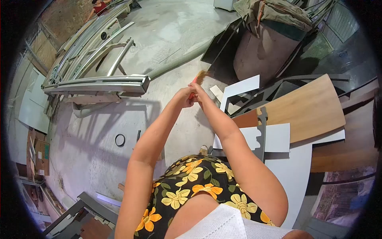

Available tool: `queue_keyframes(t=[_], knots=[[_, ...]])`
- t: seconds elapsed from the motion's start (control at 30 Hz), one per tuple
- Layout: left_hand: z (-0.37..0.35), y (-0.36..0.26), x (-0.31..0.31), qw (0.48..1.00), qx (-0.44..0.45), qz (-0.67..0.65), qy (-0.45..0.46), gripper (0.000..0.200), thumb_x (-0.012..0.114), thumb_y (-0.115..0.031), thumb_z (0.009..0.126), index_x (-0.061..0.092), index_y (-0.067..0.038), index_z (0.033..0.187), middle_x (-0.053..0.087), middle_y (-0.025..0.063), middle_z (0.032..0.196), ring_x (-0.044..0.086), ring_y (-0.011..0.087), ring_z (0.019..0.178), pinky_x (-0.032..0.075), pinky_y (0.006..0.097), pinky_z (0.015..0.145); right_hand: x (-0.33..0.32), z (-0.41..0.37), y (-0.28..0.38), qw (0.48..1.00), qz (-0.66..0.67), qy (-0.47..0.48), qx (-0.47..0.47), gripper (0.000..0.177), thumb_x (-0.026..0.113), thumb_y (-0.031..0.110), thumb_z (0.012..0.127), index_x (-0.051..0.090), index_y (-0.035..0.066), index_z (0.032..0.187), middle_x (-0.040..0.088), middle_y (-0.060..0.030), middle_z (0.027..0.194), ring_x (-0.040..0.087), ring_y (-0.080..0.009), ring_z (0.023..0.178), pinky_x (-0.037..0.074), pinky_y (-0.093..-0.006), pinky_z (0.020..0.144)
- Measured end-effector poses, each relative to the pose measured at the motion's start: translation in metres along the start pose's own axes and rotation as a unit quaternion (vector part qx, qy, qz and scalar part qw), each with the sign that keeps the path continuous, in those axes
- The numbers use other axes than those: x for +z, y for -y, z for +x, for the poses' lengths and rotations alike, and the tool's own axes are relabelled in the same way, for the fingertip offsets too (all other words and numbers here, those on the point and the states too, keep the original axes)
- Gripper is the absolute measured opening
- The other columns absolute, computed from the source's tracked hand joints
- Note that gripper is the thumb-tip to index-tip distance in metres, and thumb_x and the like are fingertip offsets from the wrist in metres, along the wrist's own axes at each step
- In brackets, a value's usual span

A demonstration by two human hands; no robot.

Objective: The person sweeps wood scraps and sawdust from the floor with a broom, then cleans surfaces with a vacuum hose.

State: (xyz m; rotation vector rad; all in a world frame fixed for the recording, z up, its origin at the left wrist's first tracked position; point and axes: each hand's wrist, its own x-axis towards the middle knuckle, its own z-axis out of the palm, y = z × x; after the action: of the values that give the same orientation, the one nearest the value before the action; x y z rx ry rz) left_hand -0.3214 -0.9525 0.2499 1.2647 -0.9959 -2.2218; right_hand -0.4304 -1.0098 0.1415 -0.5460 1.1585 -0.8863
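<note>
Both my arms reach forward and my hands meet at a brush (pixel 201 75) with an orange handle and yellowish-brown bristles. The bristles point up and away to the right. My left hand (pixel 184 98) is closed around the lower handle, part of which shows between the hands. My right hand (pixel 196 91) is pressed against it, also closed on the handle; its fingers are partly hidden. Under the hands is the pale concrete floor (pixel 181 137).
At left stands a machine with long metal rails (pixel 95 84); a ribbed hose (pixel 175 62) runs behind my hands. White panels (pixel 277 137) and a wooden board (pixel 306 109) lie at right, below a large bag (pixel 258 51). A black ring (pixel 120 140) lies on the floor. Another person (pixel 99 7) is far left.
</note>
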Motion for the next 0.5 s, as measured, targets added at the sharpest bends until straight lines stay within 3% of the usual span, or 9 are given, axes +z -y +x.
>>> queue_keyframes(t=[0.07, 0.27, 0.5], knots=[[0.015, -0.003, 0.006, 1.0, 0.008, 0.007, -0.014, 0.011, 0.054, -0.023, 0.075, 0.049, -0.015, 0.069, 0.049, -0.0034, 0.061, 0.043, 0.0058, 0.05, 0.03, 0.0184, 0.043, -0.02, 0.03, -0.002, 0.999, 0.014, 0.028, 0.024, 0.028, 0.049, 0.04, 0.069, 0.049, 0.013, 0.063, 0.047, -0.0029, 0.054, 0.042, -0.017, 0.042, 0.032, -0.0289, 0.038], [0.083, -0.01, 0.014, 1.0, -0.008, 0.008, 0.012, 0.007, 0.052, -0.019, 0.075, 0.048, -0.014, 0.073, 0.049, -0.003, 0.062, 0.044, 0.006, 0.049, 0.032, 0.0194, 0.043, -0.06, 0.067, 0.011, 0.998, 0.061, -0.005, 0.008, 0.026, 0.05, 0.037, 0.07, 0.048, 0.012, 0.062, 0.048, -0.0035, 0.054, 0.043, -0.0169, 0.042, 0.034, -0.0284, 0.038], [0.129, -0.016, 0.047, 0.989, -0.049, -0.082, -0.11, 0.008, 0.052, -0.011, 0.068, 0.044, -0.01, 0.068, 0.048, 0.0014, 0.058, 0.048, 0.0113, 0.047, 0.04, 0.0223, 0.042, -0.091, 0.079, 0.014, 0.995, 0.1, -0.029, 0.003, 0.025, 0.05, 0.035, 0.07, 0.048, 0.012, 0.064, 0.048, -0.0044, 0.056, 0.044, -0.0173, 0.044, 0.035, -0.0285, 0.039]])
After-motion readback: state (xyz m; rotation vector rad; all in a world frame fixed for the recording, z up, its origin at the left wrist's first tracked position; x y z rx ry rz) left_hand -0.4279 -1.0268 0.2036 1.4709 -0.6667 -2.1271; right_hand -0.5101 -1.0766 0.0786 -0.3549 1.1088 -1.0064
